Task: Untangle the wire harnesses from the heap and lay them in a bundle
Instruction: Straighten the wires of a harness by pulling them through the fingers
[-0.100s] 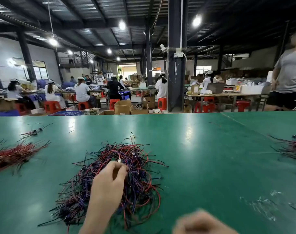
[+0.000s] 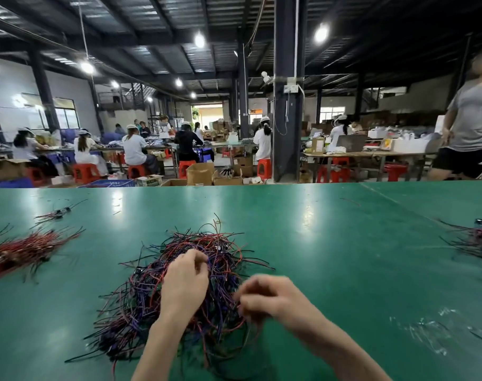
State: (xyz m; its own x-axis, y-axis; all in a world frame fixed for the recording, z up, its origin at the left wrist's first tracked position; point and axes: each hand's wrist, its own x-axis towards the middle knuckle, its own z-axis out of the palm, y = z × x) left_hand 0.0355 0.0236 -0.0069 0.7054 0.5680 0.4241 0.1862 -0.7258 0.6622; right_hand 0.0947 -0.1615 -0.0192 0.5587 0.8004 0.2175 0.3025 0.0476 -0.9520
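Seems partly done: laid bundle [image 2: 22,251] at 9 o'clock, yet pinching into a big heap [image 2: 141,298] at 6 o'clock with left hand [image 2: 186,283]; cannot tell grip of blurred right hand [image 2: 264,295].

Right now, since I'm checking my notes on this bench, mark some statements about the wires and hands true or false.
1. Both the left hand and the right hand are at the heap. True.
2. The red bundle lies right of the heap. False: it lies to its left.
3. The table is green. True.
4. The left hand lies flat on bare table. False: its fingers curl among the heap's wires.
5. Another wire pile sits at the far right. True.
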